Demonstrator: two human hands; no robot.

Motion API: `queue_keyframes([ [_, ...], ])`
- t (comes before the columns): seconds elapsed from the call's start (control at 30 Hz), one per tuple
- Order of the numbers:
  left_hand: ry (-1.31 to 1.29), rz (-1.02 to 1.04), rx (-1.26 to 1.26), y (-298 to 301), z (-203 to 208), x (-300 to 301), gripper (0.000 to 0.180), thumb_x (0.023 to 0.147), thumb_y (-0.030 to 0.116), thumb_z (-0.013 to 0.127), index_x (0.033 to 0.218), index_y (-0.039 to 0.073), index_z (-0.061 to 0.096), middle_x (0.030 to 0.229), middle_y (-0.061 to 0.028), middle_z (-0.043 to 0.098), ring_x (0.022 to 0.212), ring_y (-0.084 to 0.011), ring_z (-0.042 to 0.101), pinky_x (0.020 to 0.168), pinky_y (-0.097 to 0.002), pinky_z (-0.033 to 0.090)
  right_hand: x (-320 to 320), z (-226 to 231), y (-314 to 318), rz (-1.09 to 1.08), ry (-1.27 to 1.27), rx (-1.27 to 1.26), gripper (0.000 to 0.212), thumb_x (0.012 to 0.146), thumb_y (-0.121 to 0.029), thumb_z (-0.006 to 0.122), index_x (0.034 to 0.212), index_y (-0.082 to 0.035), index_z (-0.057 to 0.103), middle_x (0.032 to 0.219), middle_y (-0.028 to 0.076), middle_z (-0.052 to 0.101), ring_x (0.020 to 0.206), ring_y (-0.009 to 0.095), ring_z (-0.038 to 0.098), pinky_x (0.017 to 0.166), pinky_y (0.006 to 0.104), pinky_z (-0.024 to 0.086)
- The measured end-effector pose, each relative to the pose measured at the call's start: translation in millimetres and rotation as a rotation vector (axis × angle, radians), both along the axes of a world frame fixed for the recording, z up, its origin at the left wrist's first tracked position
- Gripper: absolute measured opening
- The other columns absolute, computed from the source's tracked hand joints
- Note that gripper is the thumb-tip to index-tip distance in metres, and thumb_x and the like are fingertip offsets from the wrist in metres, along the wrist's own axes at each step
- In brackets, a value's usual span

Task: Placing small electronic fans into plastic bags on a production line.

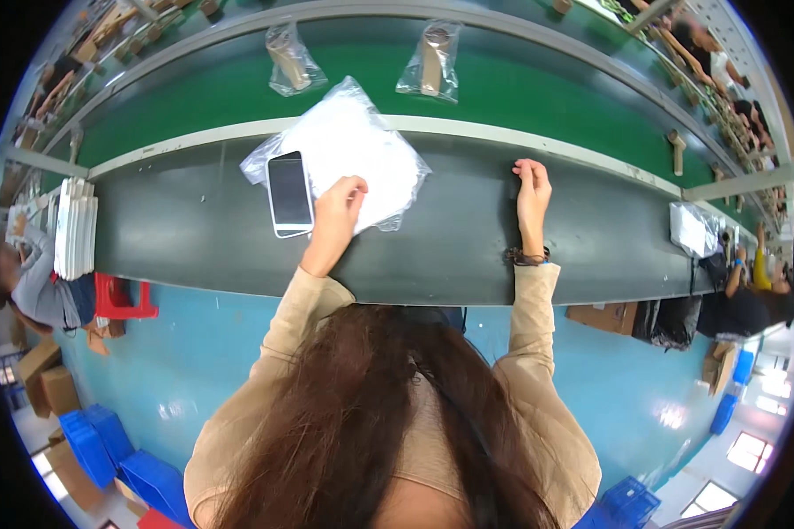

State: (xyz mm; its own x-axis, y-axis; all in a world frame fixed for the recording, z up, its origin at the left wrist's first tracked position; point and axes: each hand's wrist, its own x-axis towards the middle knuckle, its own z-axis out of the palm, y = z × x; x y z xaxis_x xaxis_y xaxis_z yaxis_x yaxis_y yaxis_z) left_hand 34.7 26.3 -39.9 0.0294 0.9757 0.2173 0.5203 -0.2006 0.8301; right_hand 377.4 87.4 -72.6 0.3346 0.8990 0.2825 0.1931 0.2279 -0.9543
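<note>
My left hand [334, 219] hovers at or rests on the lower right part of a pile of white sheets in clear plastic [353, 145]; contact is hard to judge. Its fingers curl loosely, with a gap to the thumb and nothing visible between them. Beside it, a phone [290, 194] with a dark screen and white border lies over the pile's left edge. My right hand [533, 196], with a dark band at the wrist, is over the grey worktop [454, 238] to the right. Its fingers are bent and drawn together, with nothing seen in them.
Beyond the worktop's pale rail runs a green conveyor [357, 53] with two clear bags [293, 60] [431, 62] holding brown pieces. White stacked items [77, 227] stand at the left end, a white plastic-wrapped packet [695, 231] at the right. Other people sit at both sides.
</note>
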Motion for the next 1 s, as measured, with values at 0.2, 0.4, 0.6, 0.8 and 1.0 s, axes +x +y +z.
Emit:
queue_keyframes([
  [0.2,0.077,0.125,0.162,-5,-18,14,0.016,0.087,0.002,0.061,0.102,-0.001,0.065,0.091,-0.0122,0.065,0.078,-0.0227,0.066,0.072,-0.0305,0.051,-7,8,-7,-0.037,-0.183,-0.029,0.02,0.098,-0.015,0.051,0.095,0.001,0.064,0.093,0.009,0.065,0.085,0.017,0.063,0.079,0.03,0.05],
  [0.4,0.134,0.185,0.099,-13,-4,34,0.024,0.084,0.004,0.066,0.108,0.002,0.062,0.103,-0.0121,0.063,0.083,-0.0274,0.063,0.074,-0.0337,0.05,-9,2,-3,-0.045,-0.176,-0.01,0.016,0.095,-0.012,0.057,0.091,0.001,0.063,0.09,0.007,0.063,0.081,0.014,0.061,0.074,0.0261,0.048],
  [0.6,0.086,0.163,0.128,-9,-11,48,0.04,0.08,0.002,0.07,0.117,0.002,0.057,0.113,-0.0118,0.056,0.092,-0.0253,0.058,0.08,-0.034,0.048,-2,16,-13,-0.076,-0.242,0.005,0.016,0.092,-0.014,0.057,0.089,0.0,0.064,0.091,0.012,0.06,0.078,0.023,0.06,0.07,0.0307,0.047],
  [0.8,0.068,0.191,0.193,-12,-12,43,0.052,0.076,0.002,0.073,0.125,0.003,0.054,0.118,-0.0114,0.053,0.099,-0.0252,0.054,0.086,-0.0353,0.044,-10,17,-13,-0.04,-0.378,0.055,0.012,0.091,-0.013,0.059,0.091,-0.001,0.062,0.096,0.012,0.059,0.086,0.03,0.059,0.075,0.0357,0.048],
  [1.0,0.097,0.157,0.167,-5,-17,51,0.042,0.083,0.002,0.066,0.123,0.0,0.055,0.117,-0.0144,0.054,0.102,-0.0273,0.056,0.086,-0.0355,0.046,4,16,-14,-0.032,-0.367,0.02,0.011,0.091,-0.012,0.06,0.093,-0.001,0.062,0.097,0.012,0.059,0.087,0.03,0.059,0.076,0.0343,0.048],
])
